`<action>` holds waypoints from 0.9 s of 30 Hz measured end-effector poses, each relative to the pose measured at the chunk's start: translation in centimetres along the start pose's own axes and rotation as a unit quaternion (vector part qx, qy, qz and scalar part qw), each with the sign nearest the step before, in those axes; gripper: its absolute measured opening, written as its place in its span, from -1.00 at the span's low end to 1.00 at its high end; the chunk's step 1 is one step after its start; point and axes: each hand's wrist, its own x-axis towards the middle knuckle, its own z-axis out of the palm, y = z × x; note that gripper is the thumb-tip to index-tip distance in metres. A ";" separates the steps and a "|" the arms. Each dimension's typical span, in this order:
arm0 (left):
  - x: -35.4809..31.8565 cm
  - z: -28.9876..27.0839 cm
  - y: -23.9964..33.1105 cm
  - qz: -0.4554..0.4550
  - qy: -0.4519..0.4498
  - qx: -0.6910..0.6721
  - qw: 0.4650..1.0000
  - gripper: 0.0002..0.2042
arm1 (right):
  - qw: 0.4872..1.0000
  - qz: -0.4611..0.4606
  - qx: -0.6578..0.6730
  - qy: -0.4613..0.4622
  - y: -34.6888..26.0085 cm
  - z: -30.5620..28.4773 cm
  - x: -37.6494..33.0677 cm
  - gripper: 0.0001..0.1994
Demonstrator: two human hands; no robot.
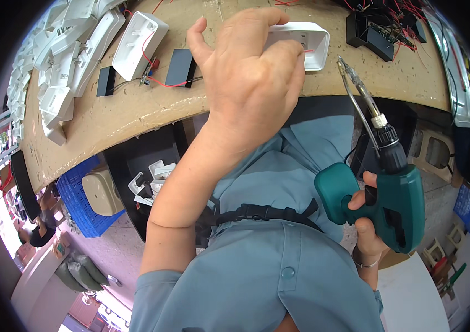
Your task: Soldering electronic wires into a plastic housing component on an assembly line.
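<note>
My left hand (251, 77) reaches over a white plastic case (318, 41) lying on the bench. Thumb and index finger come together at the case's near side, where a short red wire (308, 51) sticks out from them; the fingertips themselves are hidden. The other fingers are spread away from this pinch. In my right hand (369, 235) is a green soldering gun (403, 205), its handle wrapped by the fingers. Its metal tip and a thin feed tube beside it point up toward the bench edge, to the right of the case and apart from it.
Stacked white cases (61, 61) fill the bench's left. Nearer lie another white case (140, 44), a black block (181, 66) and a small wired board (149, 72). Black boxes with tangled red wires (376, 41) sit far right. Below the bench are a black bin (127, 160) and blue crate (85, 193).
</note>
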 end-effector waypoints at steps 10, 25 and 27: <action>-0.4 -1.6 1.4 -0.154 -0.273 0.176 0.933 -0.96 | 0.996 0.009 -0.059 -0.064 0.0 0.0 0.8 -0.35; -1.0 -0.9 1.3 -0.159 -0.237 0.189 0.940 -0.96 | 0.996 0.020 -0.040 -0.072 -0.1 0.9 2.1 -0.37; -1.2 -0.9 1.2 -0.158 -0.232 0.190 0.941 -0.96 | 0.997 0.032 -0.034 -0.069 -0.2 1.0 2.3 -0.37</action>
